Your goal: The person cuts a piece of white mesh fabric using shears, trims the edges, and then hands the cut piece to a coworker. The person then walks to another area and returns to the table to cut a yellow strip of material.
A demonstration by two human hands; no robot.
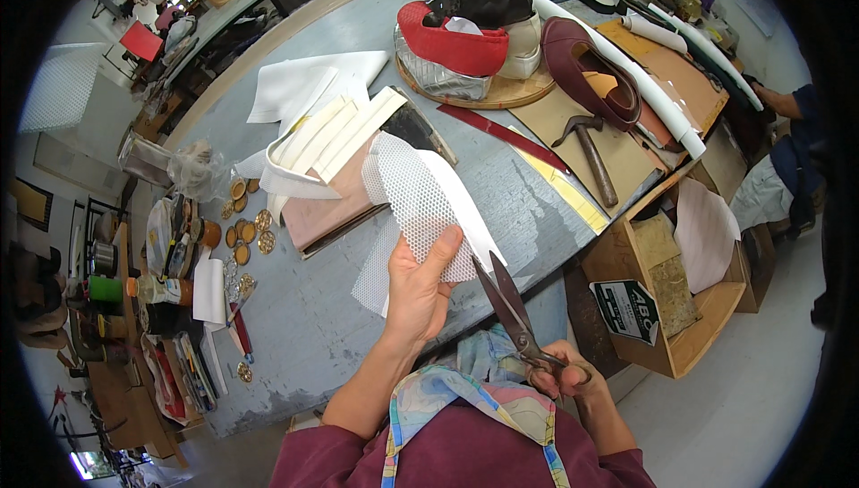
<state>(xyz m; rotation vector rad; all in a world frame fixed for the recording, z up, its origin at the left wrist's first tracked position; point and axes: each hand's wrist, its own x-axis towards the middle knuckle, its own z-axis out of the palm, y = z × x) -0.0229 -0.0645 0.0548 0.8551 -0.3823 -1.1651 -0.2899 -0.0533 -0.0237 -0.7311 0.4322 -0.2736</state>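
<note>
My left hand (419,280) pinches a strip of white perforated mesh (410,188), thumb on top, over the near edge of the blue-grey table. A plain white strip (458,197) runs along the mesh's right side, partly hidden under it. In my right hand (559,370) is a pair of dark metal scissors (514,314), fingers through the handles. Their blades stand apart, tips close to the lower right edge of the mesh. Beyond my left hand, cream-white cut strips (335,137) lie on a brownish-pink block (327,206).
Shoes in red (452,45) and maroon (591,76) sit at the far right of the table (304,345), near a hammer (592,157). Gold round lids (240,233) and jars stand left. An open wooden drawer (662,309) juts out at right. Another person (792,157) stands beyond it.
</note>
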